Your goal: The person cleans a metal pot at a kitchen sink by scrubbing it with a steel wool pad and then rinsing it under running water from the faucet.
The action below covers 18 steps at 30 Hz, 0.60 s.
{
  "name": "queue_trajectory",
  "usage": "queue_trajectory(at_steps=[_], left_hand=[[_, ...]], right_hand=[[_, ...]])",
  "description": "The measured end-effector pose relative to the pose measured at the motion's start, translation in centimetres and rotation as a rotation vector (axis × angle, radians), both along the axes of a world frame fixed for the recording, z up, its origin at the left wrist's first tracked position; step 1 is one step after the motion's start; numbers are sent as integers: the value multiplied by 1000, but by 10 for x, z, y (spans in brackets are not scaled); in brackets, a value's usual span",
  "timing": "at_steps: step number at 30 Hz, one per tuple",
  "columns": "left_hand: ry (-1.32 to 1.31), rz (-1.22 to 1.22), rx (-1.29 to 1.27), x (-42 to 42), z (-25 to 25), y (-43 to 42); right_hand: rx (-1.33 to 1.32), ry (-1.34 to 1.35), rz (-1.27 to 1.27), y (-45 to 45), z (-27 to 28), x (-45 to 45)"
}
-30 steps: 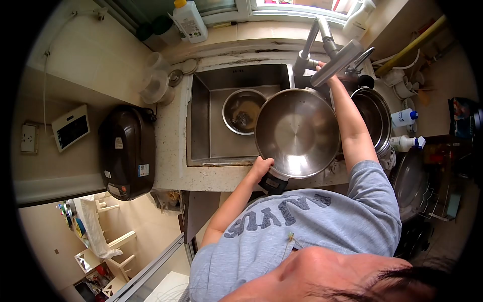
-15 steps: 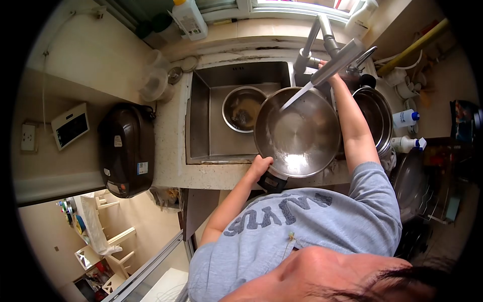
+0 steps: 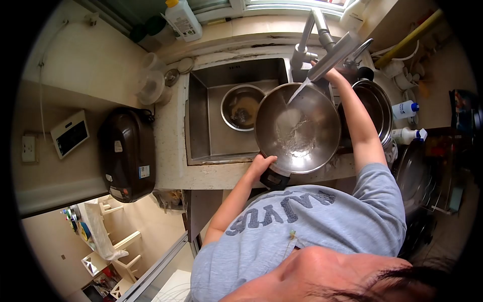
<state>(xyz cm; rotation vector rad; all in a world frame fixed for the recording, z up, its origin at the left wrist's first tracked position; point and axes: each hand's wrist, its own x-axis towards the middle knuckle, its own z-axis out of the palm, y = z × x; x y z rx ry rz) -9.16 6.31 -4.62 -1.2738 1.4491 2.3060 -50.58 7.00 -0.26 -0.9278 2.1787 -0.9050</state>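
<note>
My left hand [image 3: 261,166] is closed around the black handle [image 3: 274,178] of a steel pan [image 3: 298,126]. The pan hangs over the right part of the sink, its near rim above the counter edge. From the grey faucet [image 3: 334,55] a stream of water falls into the pan, and rippling water covers part of its bottom. My right hand [image 3: 329,74] reaches up beside the faucet body; the spout hides most of it, and its fingers barely show. Left of the pan, a steel bowl [image 3: 231,123] with cloudy brownish contents stands in the sink [image 3: 206,146].
A large steel pot [image 3: 385,108] stands right of my right forearm, with spray bottles [image 3: 405,136] beyond it. On the left counter are a dark rice cooker [image 3: 128,156] and clear plastic containers [image 3: 151,85]. A white bottle [image 3: 186,22] stands on the window ledge.
More water is spread and rippling over the pan's bottom. The pan has shifted only slightly in view. Both hands keep about the same places.
</note>
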Motion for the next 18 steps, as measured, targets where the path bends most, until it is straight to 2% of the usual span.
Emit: queue_trajectory(at_steps=[3,4,6,8,9,11,12,13,15,17,18], left_hand=[[138,65,19,10,3,12],[160,56,18,15,4,16],[178,30,-56,16,9,19],[167,35,-60,25,5,12],[160,41,-63,30,3,4],[55,34,-25,48,41,-30],[-2,-35,32,59,69,-53],[80,6,67,74,76,-69],[60,-60,42,101,98,-101],[103,-48,52,115,108,-114],[19,-161,8,112,120,-122]], right_hand=[[113,163,36,23,-47,-12],[68,143,-28,26,-44,-6],[53,131,-4,14,-75,-27],[33,114,8,4,-80,-27],[33,108,-28,2,-29,9],[-66,229,-84,-7,26,51],[42,172,-56,-9,42,61],[142,117,-25,-11,51,68],[-14,6,-26,-5,43,87],[-148,101,-110,6,0,95],[-3,12,-127,17,2,95]])
